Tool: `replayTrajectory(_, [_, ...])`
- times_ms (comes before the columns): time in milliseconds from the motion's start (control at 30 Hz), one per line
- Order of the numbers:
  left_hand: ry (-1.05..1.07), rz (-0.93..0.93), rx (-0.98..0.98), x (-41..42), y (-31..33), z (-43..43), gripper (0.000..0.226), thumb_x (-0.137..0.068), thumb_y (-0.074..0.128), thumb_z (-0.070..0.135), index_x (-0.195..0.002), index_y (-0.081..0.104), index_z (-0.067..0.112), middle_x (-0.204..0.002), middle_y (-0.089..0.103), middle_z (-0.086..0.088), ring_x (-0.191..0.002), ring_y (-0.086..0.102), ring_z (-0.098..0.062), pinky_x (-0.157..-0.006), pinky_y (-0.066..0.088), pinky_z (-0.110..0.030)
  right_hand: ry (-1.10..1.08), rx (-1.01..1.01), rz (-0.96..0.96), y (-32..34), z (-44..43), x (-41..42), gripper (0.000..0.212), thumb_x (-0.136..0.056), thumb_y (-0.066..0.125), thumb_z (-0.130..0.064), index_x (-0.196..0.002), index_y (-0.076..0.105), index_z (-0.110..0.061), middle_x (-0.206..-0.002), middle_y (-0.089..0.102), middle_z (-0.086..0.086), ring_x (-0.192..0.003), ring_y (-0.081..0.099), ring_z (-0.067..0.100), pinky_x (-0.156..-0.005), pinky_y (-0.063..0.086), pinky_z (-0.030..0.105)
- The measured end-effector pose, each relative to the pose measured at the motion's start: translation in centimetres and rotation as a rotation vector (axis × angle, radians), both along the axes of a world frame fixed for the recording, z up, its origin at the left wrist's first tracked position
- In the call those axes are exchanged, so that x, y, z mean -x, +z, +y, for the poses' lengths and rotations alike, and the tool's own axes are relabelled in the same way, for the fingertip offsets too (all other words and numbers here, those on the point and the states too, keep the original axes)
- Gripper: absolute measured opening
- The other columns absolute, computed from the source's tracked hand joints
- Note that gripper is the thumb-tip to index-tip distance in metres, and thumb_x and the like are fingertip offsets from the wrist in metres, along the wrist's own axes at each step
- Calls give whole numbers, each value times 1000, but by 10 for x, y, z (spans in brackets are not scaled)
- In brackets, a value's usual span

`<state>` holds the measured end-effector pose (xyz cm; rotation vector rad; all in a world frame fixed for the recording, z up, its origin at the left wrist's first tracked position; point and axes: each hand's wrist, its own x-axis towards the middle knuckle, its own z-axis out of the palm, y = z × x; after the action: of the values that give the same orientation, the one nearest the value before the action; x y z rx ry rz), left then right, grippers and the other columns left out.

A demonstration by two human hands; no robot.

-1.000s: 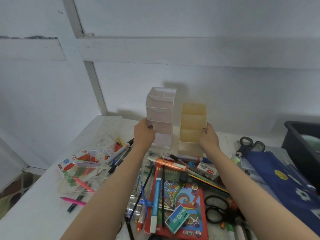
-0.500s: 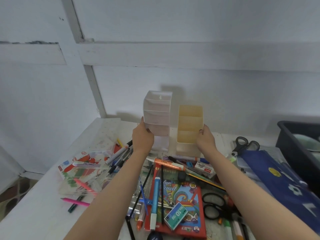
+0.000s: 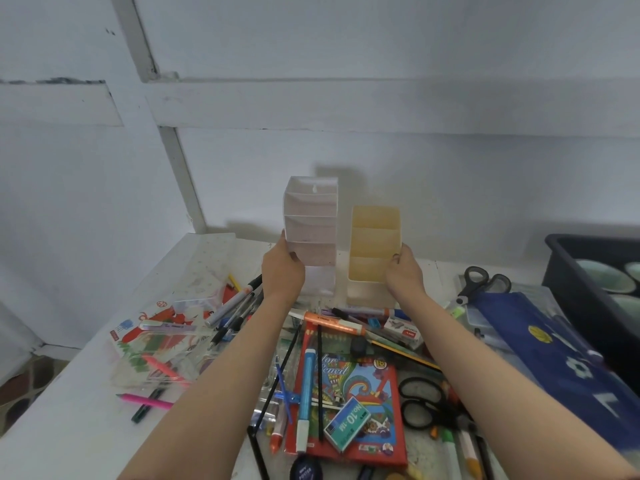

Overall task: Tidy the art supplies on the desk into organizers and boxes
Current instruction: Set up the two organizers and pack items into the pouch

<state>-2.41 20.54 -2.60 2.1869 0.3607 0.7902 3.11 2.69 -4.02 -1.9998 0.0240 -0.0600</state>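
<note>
Two tiered desk organizers stand upright at the back of the white desk (image 3: 79, 393), near the wall. My left hand (image 3: 282, 270) grips the left side of the white organizer (image 3: 313, 230). My right hand (image 3: 405, 273) grips the right side of the cream-yellow organizer (image 3: 374, 244). Both organizers hold nothing in their compartments. In front of them lies a heap of pens, markers and pencils, with an orange marker (image 3: 330, 322), a blue-and-white pen (image 3: 306, 393) and a red colour-pencil box (image 3: 360, 403).
A clear plastic box (image 3: 162, 355) and pink pens lie at the left. Black scissors (image 3: 424, 405) and a green staple box (image 3: 348, 427) sit near the front. A blue pouch (image 3: 547, 344), more scissors (image 3: 479, 282) and a dark tub (image 3: 595, 271) are at the right.
Both hands have stayed on the organizers. The white organizer now stands higher and closer beside the cream-yellow one, and the view has tilted down slightly.
</note>
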Motion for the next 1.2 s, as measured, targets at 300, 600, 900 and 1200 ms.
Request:
replayTrajectory(300, [-55, 142, 246, 13, 1, -1, 60, -89, 56, 8, -142, 28, 7, -120, 58, -12, -97, 53, -18, -73, 41, -19, 14, -18, 101, 8, -17, 15, 53, -102, 33, -26, -149, 18, -10, -152, 28, 12, -137, 30, 30, -107, 28, 35])
replayTrajectory(600, [-50, 110, 356, 68, 0, -33, 87, -80, 67, 7, -148, 14, 22, -148, 31, -11, -133, 37, -26, -106, 37, -44, 76, 93, -22, 16, -63, 64, 36, -97, 46, -21, -132, 49, -14, -134, 52, 5, -117, 48, 15, -91, 32, 22])
replayTrajectory(900, [-253, 301, 76, 118, -21, -53, 38, -86, 62, 16, -121, 55, 27, -109, 55, 13, -93, 52, 1, -66, 36, -4, 194, 370, -158, 5, -110, 126, 13, -92, 54, -15, -92, 60, -27, -85, 59, -16, -78, 52, -5, -64, 36, 4])
replayTrajectory(1200, [-313, 410, -5, 126, -30, -51, 31, -88, 62, 23, -119, 57, 27, -104, 53, 16, -95, 48, -1, -71, 37, -13, 97, 555, -201, 2, -154, 143, 20, -91, 54, -12, -105, 67, -17, -102, 64, -7, -101, 56, 11, -87, 42, 24])
